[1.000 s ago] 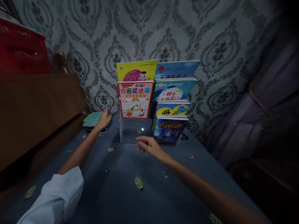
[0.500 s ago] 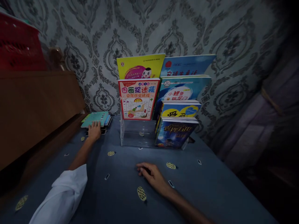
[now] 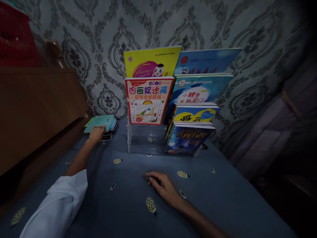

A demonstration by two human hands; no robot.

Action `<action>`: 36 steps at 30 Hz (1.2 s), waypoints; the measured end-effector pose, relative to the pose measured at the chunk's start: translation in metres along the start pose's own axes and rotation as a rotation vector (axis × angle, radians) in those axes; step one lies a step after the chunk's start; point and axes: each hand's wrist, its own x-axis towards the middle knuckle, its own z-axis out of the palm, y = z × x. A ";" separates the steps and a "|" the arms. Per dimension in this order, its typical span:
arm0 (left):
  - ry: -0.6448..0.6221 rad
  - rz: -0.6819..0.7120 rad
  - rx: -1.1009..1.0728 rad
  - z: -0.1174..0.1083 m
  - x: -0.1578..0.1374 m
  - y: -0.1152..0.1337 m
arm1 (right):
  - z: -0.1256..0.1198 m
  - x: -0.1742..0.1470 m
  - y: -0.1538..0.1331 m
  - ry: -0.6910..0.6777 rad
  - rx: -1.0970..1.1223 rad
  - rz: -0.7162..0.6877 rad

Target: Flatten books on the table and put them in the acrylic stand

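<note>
At the far left of the table my left hand [image 3: 97, 133] is closed on the near edge of a teal book [image 3: 100, 122]. This book lies on top of a small stack of books [image 3: 112, 129]; the fingertips and thumb are partly hidden. My right hand [image 3: 160, 185] rests on the table in front of the book rack, its fingers loosely bent and apart, holding nothing. A clear acrylic rack [image 3: 138, 146] stands upright beyond it. A red-bordered picture book [image 3: 150, 102] leans in its left column, with a yellow-green book [image 3: 148, 61] behind.
The rack's right column holds a dark blue book [image 3: 188, 140], a yellow-and-blue book [image 3: 194, 114] and taller blue books [image 3: 210, 61]. A wooden panel [image 3: 39, 115] borders the left, with a red bag-like item [image 3: 17, 38] above it. Curtain-like fabric [image 3: 274, 125] hangs at right.
My left hand has shifted slightly left and its fingers now sit around the teal book's near edge. My right hand stays in place. The view has moved a little closer to the rack.
</note>
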 end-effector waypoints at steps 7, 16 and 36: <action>-0.024 0.033 0.052 -0.013 -0.004 -0.003 | 0.000 0.000 0.001 0.012 -0.006 -0.005; 0.031 0.066 0.066 -0.014 -0.010 0.005 | 0.001 0.001 0.002 0.015 -0.003 -0.028; -0.013 -0.024 0.084 0.005 -0.035 0.012 | -0.002 0.001 -0.006 -0.005 -0.041 -0.061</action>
